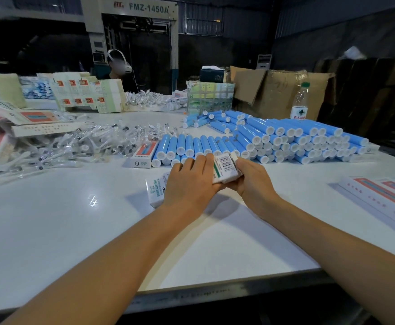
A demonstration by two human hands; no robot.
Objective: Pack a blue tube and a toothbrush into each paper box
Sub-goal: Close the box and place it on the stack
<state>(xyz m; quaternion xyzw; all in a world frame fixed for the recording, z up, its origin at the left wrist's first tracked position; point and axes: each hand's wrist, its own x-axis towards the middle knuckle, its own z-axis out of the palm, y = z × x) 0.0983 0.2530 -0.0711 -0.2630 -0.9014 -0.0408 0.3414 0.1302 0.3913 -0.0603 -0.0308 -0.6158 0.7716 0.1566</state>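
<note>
Head view: left hand (191,181), right hand (250,181) both grip paper box (225,167).

Single head-worn wide-angle view, facing forward and down, close over the table (51,219)

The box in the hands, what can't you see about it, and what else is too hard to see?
All from the head view:
- Paper box: the left hand and right hand cover its middle and open end, so its contents are hidden.
- Wrapped toothbrushes: the pile is too tangled and small to count.
- Finished boxes: cut off by the right edge.
- Water bottle label: too small to read.
</note>
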